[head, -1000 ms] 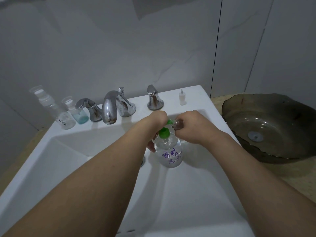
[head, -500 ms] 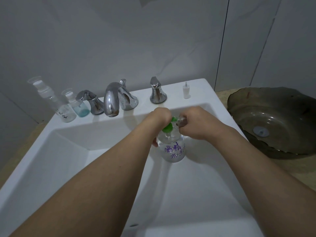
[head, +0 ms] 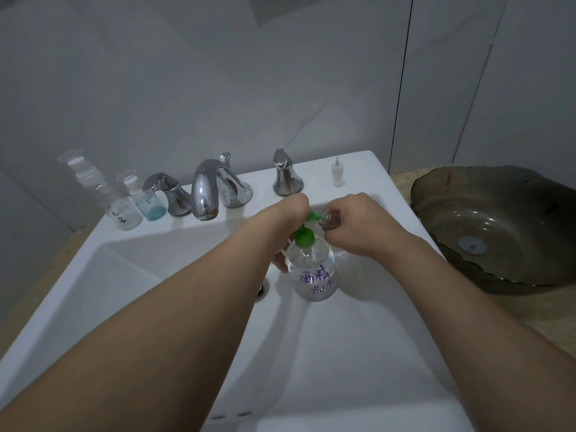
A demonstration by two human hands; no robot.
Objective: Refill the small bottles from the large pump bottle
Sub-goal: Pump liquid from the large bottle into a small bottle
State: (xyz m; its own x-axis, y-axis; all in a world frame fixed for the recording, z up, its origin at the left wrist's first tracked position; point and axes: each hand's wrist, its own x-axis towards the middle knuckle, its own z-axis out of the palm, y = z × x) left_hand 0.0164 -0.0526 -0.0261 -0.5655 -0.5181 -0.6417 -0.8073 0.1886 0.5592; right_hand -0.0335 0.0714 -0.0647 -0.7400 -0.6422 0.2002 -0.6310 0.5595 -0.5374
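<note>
A clear large pump bottle point(head: 313, 272) with purple writing and a green pump head point(head: 304, 235) stands in the white sink point(head: 156, 275). My left hand point(head: 290, 219) rests on top of the pump, with its thumb against the bottle's left side. My right hand point(head: 358, 222) holds a small clear bottle point(head: 328, 220) with its mouth at the green spout. Two more small bottles stand on the sink's back ledge at the left: a tall clear one point(head: 103, 194) and a short one with blue liquid point(head: 145, 198).
A chrome tap point(head: 205, 188) with two handles point(head: 166, 194) point(head: 285, 174) lines the back ledge. A tiny white cap piece point(head: 337, 171) stands at its right end. A dark glass basin point(head: 498, 226) sits on the counter to the right.
The view has shifted slightly. Both hands stay at the pump bottle, with the small bottle kept at the spout.
</note>
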